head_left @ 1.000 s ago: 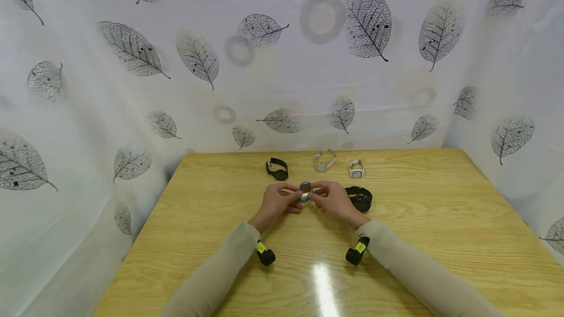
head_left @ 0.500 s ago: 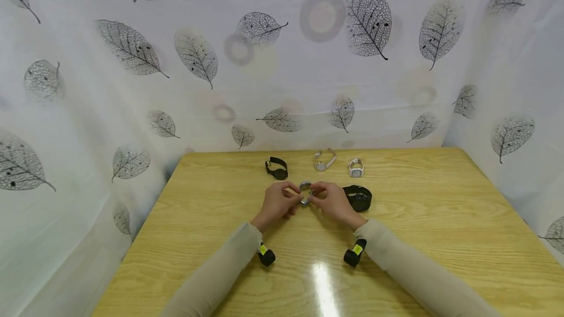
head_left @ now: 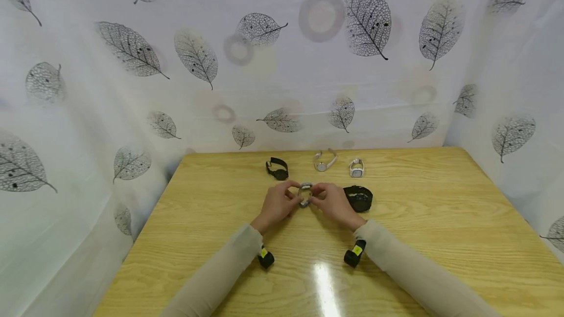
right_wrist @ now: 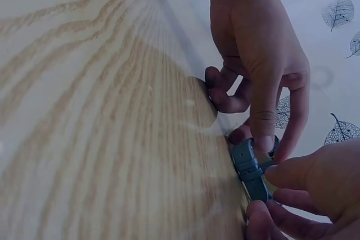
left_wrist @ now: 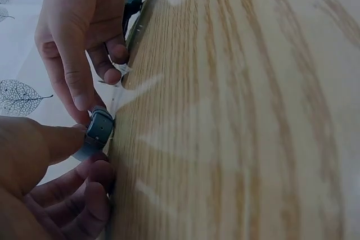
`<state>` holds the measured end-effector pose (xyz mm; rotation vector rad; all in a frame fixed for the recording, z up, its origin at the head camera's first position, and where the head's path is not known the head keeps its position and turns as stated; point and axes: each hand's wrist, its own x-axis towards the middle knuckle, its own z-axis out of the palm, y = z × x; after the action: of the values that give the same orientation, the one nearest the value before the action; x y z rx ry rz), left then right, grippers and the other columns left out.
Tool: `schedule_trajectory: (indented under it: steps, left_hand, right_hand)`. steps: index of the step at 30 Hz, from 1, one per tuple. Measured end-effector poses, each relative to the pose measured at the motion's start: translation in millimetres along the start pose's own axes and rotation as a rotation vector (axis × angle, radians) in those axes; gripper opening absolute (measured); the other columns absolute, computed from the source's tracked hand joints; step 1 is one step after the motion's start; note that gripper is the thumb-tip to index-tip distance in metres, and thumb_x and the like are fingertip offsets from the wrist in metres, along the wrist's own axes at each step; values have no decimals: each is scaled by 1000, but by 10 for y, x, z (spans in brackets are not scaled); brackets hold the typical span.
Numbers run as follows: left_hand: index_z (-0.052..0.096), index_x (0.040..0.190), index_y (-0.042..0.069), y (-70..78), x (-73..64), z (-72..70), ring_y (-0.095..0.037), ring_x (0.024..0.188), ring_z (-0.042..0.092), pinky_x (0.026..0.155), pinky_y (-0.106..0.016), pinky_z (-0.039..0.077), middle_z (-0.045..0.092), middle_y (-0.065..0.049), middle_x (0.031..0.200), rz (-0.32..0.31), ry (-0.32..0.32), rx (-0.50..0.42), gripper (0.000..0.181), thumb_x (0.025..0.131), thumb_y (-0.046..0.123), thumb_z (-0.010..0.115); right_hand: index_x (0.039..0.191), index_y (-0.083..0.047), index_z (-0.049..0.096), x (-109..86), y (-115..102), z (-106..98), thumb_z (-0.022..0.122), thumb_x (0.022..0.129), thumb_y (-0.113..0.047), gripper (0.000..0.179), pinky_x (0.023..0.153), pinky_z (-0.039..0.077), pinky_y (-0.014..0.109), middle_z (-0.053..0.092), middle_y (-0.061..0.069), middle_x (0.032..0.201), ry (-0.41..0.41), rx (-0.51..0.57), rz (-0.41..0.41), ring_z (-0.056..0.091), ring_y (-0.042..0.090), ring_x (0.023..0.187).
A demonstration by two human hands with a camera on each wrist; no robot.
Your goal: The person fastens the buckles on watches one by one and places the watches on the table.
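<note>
A wristwatch with a blue-grey strap (head_left: 305, 186) is held between both hands at the middle of the table, its strap forming a loop. My left hand (head_left: 276, 203) pinches its left side with thumb and fingers. From the right, my right hand (head_left: 332, 202) pinches the other side. Close up in the right wrist view, the strap (right_wrist: 247, 164) shows holes and a keeper band, with fingertips of both hands on it. The left wrist view shows the strap end (left_wrist: 101, 126) between the hands. The watch's face cannot be made out.
Beside my right hand lies a chunky black watch (head_left: 359, 199). Farther back are a black watch (head_left: 278, 172), a pale pink-strapped watch (head_left: 321, 166) and a white square-faced watch (head_left: 356, 172). A leaf-patterned curtain (head_left: 282, 77) borders the wooden table (head_left: 418, 238) behind and at the sides.
Between the fingers the watch has turned, so its loop now shows as an upright ring with a gap through it. Both hands have shifted only slightly. The other watches lie unmoved.
</note>
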<state>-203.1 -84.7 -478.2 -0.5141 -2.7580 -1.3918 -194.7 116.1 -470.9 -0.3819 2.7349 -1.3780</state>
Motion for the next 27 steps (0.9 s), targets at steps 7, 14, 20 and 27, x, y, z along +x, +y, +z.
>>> schedule_trajectory:
  steps: [7, 14, 20, 27]
  left_hand:
    - [70, 123, 9, -52, 6, -1, -8, 45, 58, 41, -25, 51, 73, -1, 76, 27, -8, 14, 29, 95, 14, 76]
    - [73, 118, 9, -66, -4, 4, -9, 51, 60, 44, -25, 52, 75, -3, 81, 21, 13, 6, 25, 94, 13, 78]
    - [73, 117, 8, -77, -3, 9, -9, 51, 60, 44, -26, 52, 75, -4, 82, 28, 20, 6, 25, 93, 12, 78]
    - [73, 116, 9, -71, 0, 6, -9, 49, 58, 43, -26, 51, 74, -4, 80, 15, 15, -10, 24, 93, 13, 78]
  right_hand:
    - [121, -3, 72, 2, 5, -35, 74, 97, -15, 27, 61, 59, 29, 72, 8, 111, -11, 5, -16, 69, 13, 77]
    - [119, -4, 72, 16, 24, -15, 75, 96, -16, 27, 61, 58, 30, 72, 8, 112, -1, -8, -24, 69, 14, 80]
    - [119, -5, 73, 18, 15, -7, 76, 96, -18, 26, 62, 57, 30, 72, 8, 113, 0, -25, -21, 68, 13, 80]
    - [119, -5, 73, 14, 14, -6, 76, 96, -17, 26, 63, 57, 31, 72, 8, 114, 5, -33, -29, 67, 13, 80]
